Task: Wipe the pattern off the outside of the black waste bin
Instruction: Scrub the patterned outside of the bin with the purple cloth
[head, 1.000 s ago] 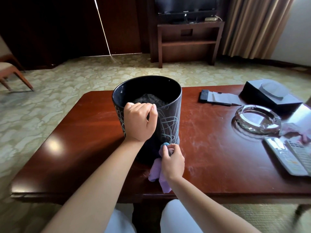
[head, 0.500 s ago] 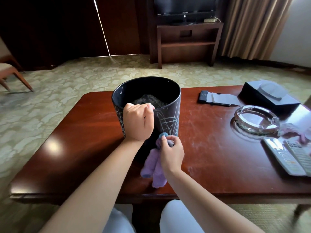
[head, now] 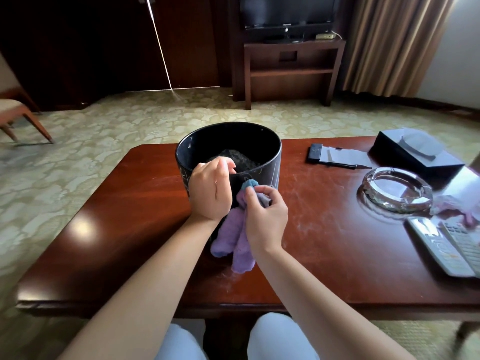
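The black waste bin (head: 270, 165) stands on the dark red wooden table (head: 130, 229), with thin pale lines drawn on its outer wall. My left hand (head: 210, 190) grips the bin's near rim, fingers curled over the edge. My right hand (head: 265, 216) pinches a purple cloth (head: 233, 237) with a blue tip and holds it against the bin's near side, just under the rim. The rest of the cloth hangs down to the tabletop. My hands hide most of the bin's near wall. Something dark lies inside the bin.
On the right of the table lie a glass ashtray (head: 394, 189), two remote controls (head: 446, 245), a black tissue box (head: 415, 154) and a notepad with a pen (head: 335, 157). A TV stand (head: 288, 71) and curtains are behind; a chair (head: 15, 115) stands far left.
My right hand has moved the cloth up the bin's near side, from low by the base to just under the rim. The view has tilted a little lower. My left hand stays on the rim.
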Action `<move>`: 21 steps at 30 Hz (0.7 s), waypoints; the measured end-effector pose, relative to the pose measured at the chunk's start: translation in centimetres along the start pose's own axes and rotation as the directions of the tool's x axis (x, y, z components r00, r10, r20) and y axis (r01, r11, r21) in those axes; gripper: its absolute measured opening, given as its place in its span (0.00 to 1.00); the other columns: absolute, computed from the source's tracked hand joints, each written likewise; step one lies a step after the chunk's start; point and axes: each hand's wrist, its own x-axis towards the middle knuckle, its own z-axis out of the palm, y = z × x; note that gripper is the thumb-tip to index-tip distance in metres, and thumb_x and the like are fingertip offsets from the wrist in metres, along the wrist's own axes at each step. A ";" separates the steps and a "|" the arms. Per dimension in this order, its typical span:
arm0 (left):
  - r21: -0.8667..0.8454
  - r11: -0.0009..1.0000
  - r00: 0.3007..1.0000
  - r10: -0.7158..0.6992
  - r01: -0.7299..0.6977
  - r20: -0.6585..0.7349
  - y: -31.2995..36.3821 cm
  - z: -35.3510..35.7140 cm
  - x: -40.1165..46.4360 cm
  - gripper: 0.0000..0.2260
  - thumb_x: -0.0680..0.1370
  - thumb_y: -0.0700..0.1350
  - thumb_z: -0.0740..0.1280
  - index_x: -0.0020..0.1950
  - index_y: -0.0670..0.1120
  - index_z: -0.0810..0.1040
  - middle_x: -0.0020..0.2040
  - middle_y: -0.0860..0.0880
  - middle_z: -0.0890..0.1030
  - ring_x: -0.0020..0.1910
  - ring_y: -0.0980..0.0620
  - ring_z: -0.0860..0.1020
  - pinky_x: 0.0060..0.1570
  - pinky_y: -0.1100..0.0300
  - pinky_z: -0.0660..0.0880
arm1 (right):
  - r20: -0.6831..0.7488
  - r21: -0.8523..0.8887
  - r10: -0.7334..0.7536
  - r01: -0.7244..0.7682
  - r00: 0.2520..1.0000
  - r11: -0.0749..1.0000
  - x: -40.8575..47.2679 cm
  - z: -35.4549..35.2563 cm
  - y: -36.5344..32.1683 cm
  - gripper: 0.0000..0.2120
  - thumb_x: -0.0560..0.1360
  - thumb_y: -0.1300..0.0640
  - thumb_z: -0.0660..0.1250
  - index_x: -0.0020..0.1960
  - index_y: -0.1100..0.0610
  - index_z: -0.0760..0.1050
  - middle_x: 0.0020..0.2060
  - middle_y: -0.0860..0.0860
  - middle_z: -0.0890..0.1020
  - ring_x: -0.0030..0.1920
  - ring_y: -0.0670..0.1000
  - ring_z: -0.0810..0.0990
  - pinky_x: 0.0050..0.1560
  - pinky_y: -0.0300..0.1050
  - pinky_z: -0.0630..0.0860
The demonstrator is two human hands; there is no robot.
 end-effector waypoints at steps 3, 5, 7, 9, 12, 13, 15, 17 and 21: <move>-0.044 0.999 0.999 -0.031 0.031 -0.008 -0.1 -0.2 0.1 0.22 0.79 0.45 0.47 0.40 0.39 0.78 0.35 0.46 0.80 0.37 0.51 0.77 0.40 0.54 0.71 | -0.022 -0.012 0.041 -0.041 0.999 0.999 -0.3 0.0 0.4 0.02 0.73 0.56 0.69 0.42 0.53 0.77 0.36 0.41 0.79 0.38 0.37 0.77 0.39 0.28 0.71; -0.049 0.998 1.000 -0.027 0.027 -0.010 -0.2 -0.3 0.1 0.22 0.79 0.45 0.47 0.40 0.38 0.77 0.36 0.45 0.80 0.37 0.49 0.77 0.40 0.55 0.72 | -0.032 -0.048 0.105 -0.106 0.994 0.993 -0.7 -0.3 1.3 0.02 0.73 0.56 0.68 0.42 0.52 0.76 0.35 0.42 0.79 0.37 0.40 0.77 0.36 0.29 0.70; -0.031 1.000 1.000 0.003 -0.003 -0.004 -0.4 -0.4 0.1 0.21 0.79 0.44 0.48 0.40 0.37 0.77 0.37 0.44 0.78 0.38 0.49 0.76 0.41 0.60 0.71 | -0.026 -0.063 0.114 -0.115 0.993 0.991 -0.7 -0.3 1.2 0.02 0.73 0.56 0.68 0.43 0.53 0.76 0.35 0.42 0.79 0.37 0.41 0.77 0.36 0.30 0.70; 0.000 1.000 1.000 0.029 -0.029 -0.010 -0.6 -0.5 0.3 0.20 0.79 0.44 0.48 0.41 0.36 0.77 0.37 0.46 0.76 0.40 0.52 0.74 0.44 0.69 0.67 | -0.018 -0.042 0.038 -0.039 0.999 0.998 -0.4 -0.1 -0.1 0.03 0.73 0.56 0.69 0.43 0.55 0.77 0.35 0.42 0.79 0.37 0.40 0.77 0.39 0.33 0.72; 0.001 1.000 0.999 -0.006 0.006 -0.047 -0.7 -0.6 0.5 0.19 0.79 0.44 0.49 0.43 0.37 0.76 0.39 0.50 0.72 0.40 0.56 0.71 0.45 0.72 0.64 | -0.002 -0.013 -0.087 0.087 0.996 0.996 0.2 0.6 -2.6 0.04 0.72 0.55 0.70 0.43 0.55 0.78 0.34 0.42 0.80 0.38 0.39 0.78 0.42 0.37 0.75; -0.012 1.000 0.998 -0.027 0.026 -0.053 -0.8 -0.6 0.5 0.18 0.79 0.45 0.49 0.44 0.37 0.75 0.39 0.49 0.72 0.39 0.55 0.71 0.44 0.70 0.65 | -0.005 -0.004 -0.098 0.098 0.995 0.995 0.3 0.7 -3.0 0.04 0.72 0.54 0.70 0.42 0.55 0.78 0.34 0.42 0.81 0.38 0.40 0.79 0.43 0.38 0.76; -0.045 0.998 0.997 -0.055 0.052 -0.059 -0.8 -0.6 0.4 0.17 0.79 0.46 0.50 0.47 0.37 0.74 0.39 0.49 0.74 0.38 0.53 0.73 0.42 0.65 0.67 | -0.018 0.006 -0.083 0.083 0.996 0.997 0.2 0.8 -2.7 0.04 0.72 0.54 0.70 0.42 0.55 0.78 0.34 0.43 0.81 0.38 0.41 0.79 0.42 0.40 0.76; -0.070 0.996 0.996 -0.067 0.063 -0.065 -0.6 -0.6 0.4 0.16 0.79 0.46 0.51 0.48 0.37 0.74 0.40 0.49 0.74 0.37 0.52 0.74 0.41 0.62 0.68 | -0.015 -0.029 -0.031 0.031 0.999 0.999 -0.3 0.5 -1.6 0.05 0.73 0.55 0.69 0.41 0.55 0.77 0.33 0.44 0.80 0.36 0.41 0.78 0.40 0.39 0.74; -0.110 0.991 0.994 -0.089 0.081 -0.071 -0.2 -0.5 0.4 0.15 0.78 0.47 0.51 0.49 0.38 0.73 0.38 0.50 0.73 0.36 0.52 0.73 0.39 0.57 0.70 | 0.005 -0.083 -0.037 0.037 0.999 0.996 -0.7 0.3 -1.4 0.06 0.72 0.54 0.69 0.38 0.54 0.75 0.29 0.48 0.79 0.32 0.45 0.75 0.38 0.45 0.73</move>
